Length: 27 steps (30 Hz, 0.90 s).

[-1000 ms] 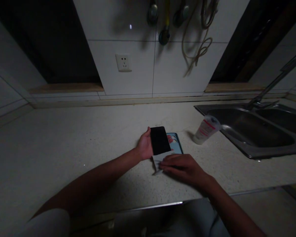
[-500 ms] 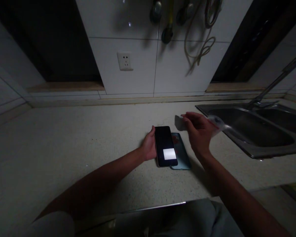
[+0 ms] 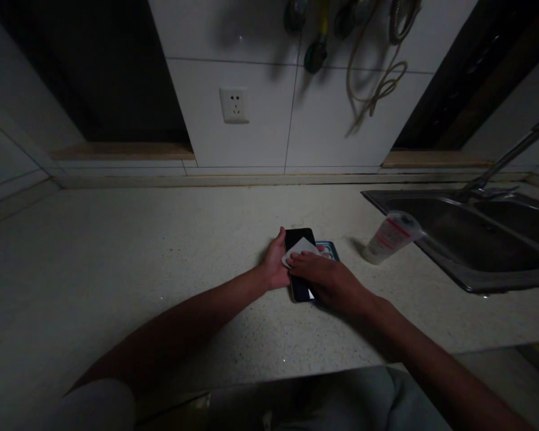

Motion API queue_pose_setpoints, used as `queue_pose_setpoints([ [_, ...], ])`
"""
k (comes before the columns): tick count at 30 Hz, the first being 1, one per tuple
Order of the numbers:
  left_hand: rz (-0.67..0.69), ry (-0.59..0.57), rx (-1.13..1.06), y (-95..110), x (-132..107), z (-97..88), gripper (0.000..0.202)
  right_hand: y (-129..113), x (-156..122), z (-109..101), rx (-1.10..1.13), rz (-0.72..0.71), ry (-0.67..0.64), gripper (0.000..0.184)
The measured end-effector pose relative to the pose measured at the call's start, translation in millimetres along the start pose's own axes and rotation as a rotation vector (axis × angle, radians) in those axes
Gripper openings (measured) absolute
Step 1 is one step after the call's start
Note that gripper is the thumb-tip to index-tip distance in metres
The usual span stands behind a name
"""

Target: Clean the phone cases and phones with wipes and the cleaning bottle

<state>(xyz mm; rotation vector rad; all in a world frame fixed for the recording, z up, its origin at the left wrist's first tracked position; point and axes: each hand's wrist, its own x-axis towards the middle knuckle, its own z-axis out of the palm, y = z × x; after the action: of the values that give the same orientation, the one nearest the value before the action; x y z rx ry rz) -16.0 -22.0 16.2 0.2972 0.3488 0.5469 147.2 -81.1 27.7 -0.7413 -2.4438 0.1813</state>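
A black smartphone (image 3: pixel 300 290) lies face up near the middle of the counter, its left edge gripped by my left hand (image 3: pixel 275 266). Across its screen my right hand (image 3: pixel 317 268) presses a small white wipe (image 3: pixel 302 245), fingers lying over it. The wipe and hand cover most of the screen; a small bright patch shows near the lower end. Under the phone's right side sits a bluish phone case (image 3: pixel 329 248), largely hidden by my right hand.
A clear plastic cup with red print (image 3: pixel 388 238) stands right of my right hand, beside the steel double sink (image 3: pixel 465 278). A wall socket (image 3: pixel 234 105) and a looped cable (image 3: pixel 381 90) are on the tiles behind the counter (image 3: pixel 117 251).
My right hand has come left and down, bringing the wipe from above the counter onto the phone's screen. The cup, formerly behind that hand, is in full view. My left hand keeps its grip.
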Motion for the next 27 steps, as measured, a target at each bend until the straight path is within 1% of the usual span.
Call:
queue_pose_setpoints([
  [2, -0.001, -0.002, 0.038, -1, 1, -1.1, 0.086, -9, -10, -1, -0.001, -0.028, -0.02, 0.052],
  [5, 0.086, -0.002, 0.05, -3, 2, -1.4, 0.083, -17, -22, -4, 0.009, -0.075, -0.031, 0.044],
  [7, 0.116, -0.006, 0.052, -3, 2, -1.4, 0.08, -16, -26, -8, 0.007, -0.098, -0.035, 0.041],
  [9, 0.072, -0.018, 0.064, -3, 2, -1.7, 0.083, -9, -27, -12, -0.009, -0.104, -0.033, 0.043],
  [11, 0.039, -0.014, 0.061, -2, 2, -2.2, 0.083, 2, -24, -16, -0.032, -0.063, -0.009, 0.045],
  [15, 0.092, 0.013, -0.009, -1, 2, -1.4, 0.07, 24, -7, -20, -0.045, 0.074, 0.046, 0.045],
  [19, 0.108, -0.046, -0.045, -1, 2, -0.6, 0.069, 32, 11, -15, -0.068, 0.187, 0.108, 0.044],
  [21, 0.093, -0.043, -0.049, 0, 3, -2.2, 0.07, 28, 15, -10, -0.063, 0.215, 0.106, 0.042],
  [23, 0.06, -0.01, -0.048, 1, 4, -4.6, 0.071, 20, 15, -7, -0.045, 0.207, 0.087, 0.041],
  [25, 0.016, 0.014, -0.042, 1, 4, -6.1, 0.076, 7, 12, -5, -0.026, 0.155, 0.047, 0.039],
  [27, -0.012, 0.015, -0.029, 1, 4, -5.7, 0.081, -6, 7, -4, -0.013, 0.07, -0.013, 0.036],
])
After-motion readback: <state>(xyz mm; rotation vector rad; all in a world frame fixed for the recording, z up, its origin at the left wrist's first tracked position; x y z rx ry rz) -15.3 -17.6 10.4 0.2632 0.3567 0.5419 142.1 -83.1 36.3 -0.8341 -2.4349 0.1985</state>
